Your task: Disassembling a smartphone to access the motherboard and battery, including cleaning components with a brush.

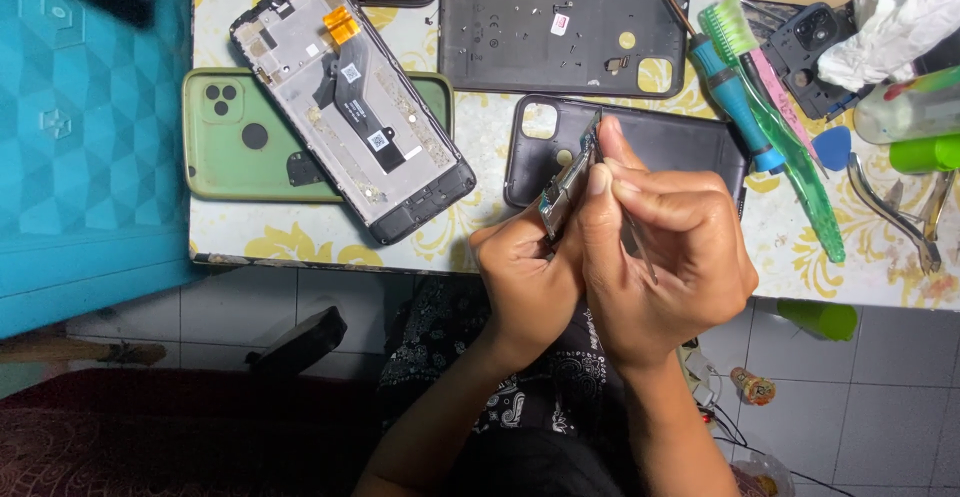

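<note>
My left hand [525, 277] grips a small phone circuit board [566, 185] edge-on, just above the table's front edge. My right hand [665, 247] is closed around thin metal tweezers [640, 247] and its fingertips press against the board's upper end. Both hands hover over a black phone back cover [690, 142]. To the left lies an opened phone frame [350, 97] with a black flex strip and an orange tab, resting slantwise across a green phone case [235, 142].
A second dark back cover [520, 32] lies at the back. Right of my hands are a blue-handled screwdriver [735, 97], a green toothbrush [790, 147], a blue pick [830, 147], metal pliers [895, 212] and green bottles [925, 152]. A teal cabinet [90, 137] stands left.
</note>
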